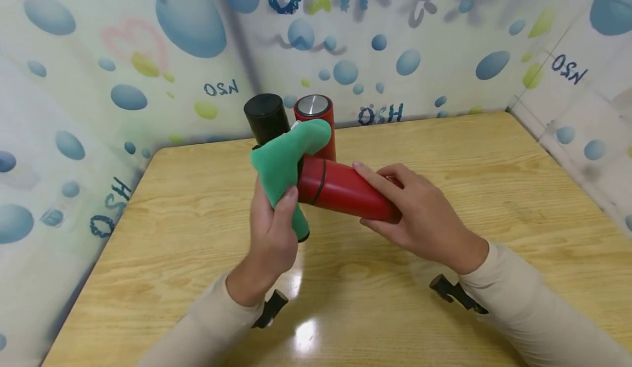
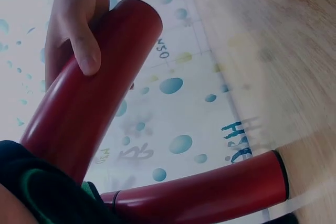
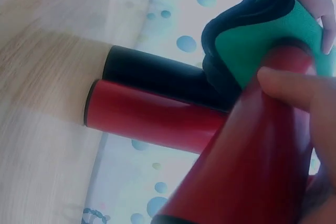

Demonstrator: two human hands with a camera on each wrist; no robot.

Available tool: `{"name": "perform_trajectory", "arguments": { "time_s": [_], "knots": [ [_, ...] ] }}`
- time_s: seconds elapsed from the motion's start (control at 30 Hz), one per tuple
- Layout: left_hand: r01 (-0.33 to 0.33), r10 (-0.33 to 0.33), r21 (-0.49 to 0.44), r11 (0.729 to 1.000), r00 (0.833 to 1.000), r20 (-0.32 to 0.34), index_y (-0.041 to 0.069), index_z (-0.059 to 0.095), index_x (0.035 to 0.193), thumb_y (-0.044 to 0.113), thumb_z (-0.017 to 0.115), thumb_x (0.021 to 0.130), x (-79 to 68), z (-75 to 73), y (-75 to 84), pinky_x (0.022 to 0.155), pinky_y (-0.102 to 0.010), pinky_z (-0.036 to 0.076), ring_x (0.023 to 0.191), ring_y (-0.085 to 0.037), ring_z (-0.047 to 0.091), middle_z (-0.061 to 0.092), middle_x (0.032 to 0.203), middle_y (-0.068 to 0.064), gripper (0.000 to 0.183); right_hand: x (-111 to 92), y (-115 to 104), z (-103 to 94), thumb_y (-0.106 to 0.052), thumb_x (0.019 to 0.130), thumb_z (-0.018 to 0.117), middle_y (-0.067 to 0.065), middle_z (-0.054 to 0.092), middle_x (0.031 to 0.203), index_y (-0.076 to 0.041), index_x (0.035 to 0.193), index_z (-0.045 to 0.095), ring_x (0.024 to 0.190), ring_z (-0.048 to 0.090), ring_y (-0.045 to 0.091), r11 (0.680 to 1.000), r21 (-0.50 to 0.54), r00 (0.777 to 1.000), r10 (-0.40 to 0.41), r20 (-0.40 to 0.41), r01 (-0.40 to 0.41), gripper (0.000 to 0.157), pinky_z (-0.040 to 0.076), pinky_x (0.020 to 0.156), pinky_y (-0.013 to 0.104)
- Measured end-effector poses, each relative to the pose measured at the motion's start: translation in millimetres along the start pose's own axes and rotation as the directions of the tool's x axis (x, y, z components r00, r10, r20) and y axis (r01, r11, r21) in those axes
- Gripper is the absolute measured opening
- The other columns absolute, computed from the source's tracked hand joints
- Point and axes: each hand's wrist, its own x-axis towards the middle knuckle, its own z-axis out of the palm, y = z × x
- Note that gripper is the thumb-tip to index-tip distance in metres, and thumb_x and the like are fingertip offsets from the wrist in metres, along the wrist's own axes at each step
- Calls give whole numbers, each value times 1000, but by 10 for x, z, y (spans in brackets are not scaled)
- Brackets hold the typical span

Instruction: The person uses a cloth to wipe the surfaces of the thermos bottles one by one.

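Note:
Tilted above the table is a red thermos flask (image 1: 353, 188), its base end held by my right hand (image 1: 424, 216) with thumb and fingers round it. At its other end a green cloth (image 1: 281, 161) with a dark edge covers the top. My left hand (image 1: 274, 241) grips that cloth, thumb pressing it beside the flask. The cloth hides the flask's end. In the right wrist view the green cloth (image 3: 252, 45) wraps about the narrow end of the flask (image 3: 247, 150). The left wrist view shows my right hand (image 2: 79, 24) along the flask (image 2: 100, 93).
Behind the hands stand a second red flask (image 1: 314, 108) with a silvery top and a black flask (image 1: 266, 117), side by side on the wooden table (image 1: 494, 191). A wall covering with blue drops (image 1: 192, 18) rises at the back and both sides.

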Motion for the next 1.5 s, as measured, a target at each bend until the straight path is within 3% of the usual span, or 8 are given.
{"name": "perform_trajectory", "arguments": {
  "time_s": [0.33,0.6,0.73,0.87,1.03,1.13,1.37,1.5],
  "knots": [
    [-114,114,51,992,993,5,-12,34,143,1,41,88,-17,29,-40,114,-41,42,131,-30,49,48,143,-24,57,13,-2,25,-33,73,89,13,60,119,-29,155,37,99,62,28,1000,-19,1000,-11,-5,11,97,59,79,44],
    [-50,50,2,999,999,-9,-8,31,147,1,38,91,-60,53,-35,118,-41,37,135,-28,45,45,148,-19,57,2,-11,57,-29,73,89,14,59,119,-26,155,37,102,62,29,999,20,997,44,-56,-43,97,60,79,47],
    [56,-71,-118,991,989,-126,-5,40,141,4,40,91,-112,95,-19,104,-32,45,114,-18,54,57,134,-5,52,-2,-21,70,-25,73,89,13,58,120,-26,155,37,106,60,28,993,107,997,58,-46,-53,97,61,79,47],
    [114,-182,-308,944,962,-203,4,48,133,11,37,94,-87,112,11,91,-32,52,93,-16,56,61,115,-1,41,-19,-43,74,-20,74,89,10,57,123,-25,155,36,111,58,25,970,233,997,75,-3,-72,97,61,78,44],
    [166,-247,-391,905,955,-165,9,50,132,21,32,100,-59,95,59,101,-36,50,111,-19,58,60,121,-2,39,-35,-79,62,-17,73,89,7,56,130,-24,155,36,118,55,24,935,343,996,86,32,-91,98,61,79,42],
    [254,-340,-465,848,934,-109,11,48,135,29,31,103,-54,104,83,105,-37,47,116,-18,56,59,124,0,41,-31,-97,52,-16,73,89,7,56,134,-23,156,35,120,54,23,928,361,996,84,36,-92,98,60,80,42],
    [516,-571,-538,666,817,78,18,40,142,34,21,104,-148,197,67,99,-35,51,112,-12,61,60,125,7,45,-48,-145,37,-17,75,88,4,55,138,-24,158,31,122,52,18,909,406,996,85,37,-93,101,58,83,39],
    [595,-601,-511,620,779,178,15,42,137,28,22,103,-243,298,-3,91,-31,55,101,-9,65,64,116,9,42,-43,-178,19,-14,74,88,4,53,142,-23,157,31,125,51,17,892,444,996,84,17,-83,101,57,86,40]
  ]
}}
